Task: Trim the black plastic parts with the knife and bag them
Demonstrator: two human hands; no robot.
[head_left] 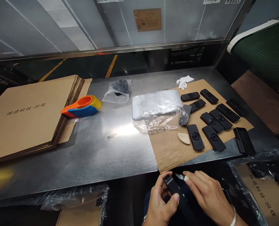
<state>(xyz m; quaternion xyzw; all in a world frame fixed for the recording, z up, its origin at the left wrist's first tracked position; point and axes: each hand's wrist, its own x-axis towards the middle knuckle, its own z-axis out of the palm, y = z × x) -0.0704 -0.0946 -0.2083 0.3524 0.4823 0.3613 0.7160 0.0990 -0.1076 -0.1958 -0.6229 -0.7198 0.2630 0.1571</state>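
At the table's front edge, my left hand [160,202] is closed around a long black plastic housing [174,187], its far end pointing up and away. My right hand [207,193] pinches a small blade [180,176] with a pale grip, close to the housing's right side. Whether the blade touches the housing I cannot tell. Beyond the hands, several black plastic parts with round centres [196,137] lie on a cardboard sheet [167,150]. An open black housing [244,141] rests at the right edge.
Stacked flat cardboard [31,110] fills the left. An orange and blue tape dispenser [83,106] sits beside it. Clear plastic bags [155,105], a bag with black pieces [120,88], a white glove [184,82] and a beige wedge [184,138] lie around. Plastic-lined boxes [259,188] stand below.
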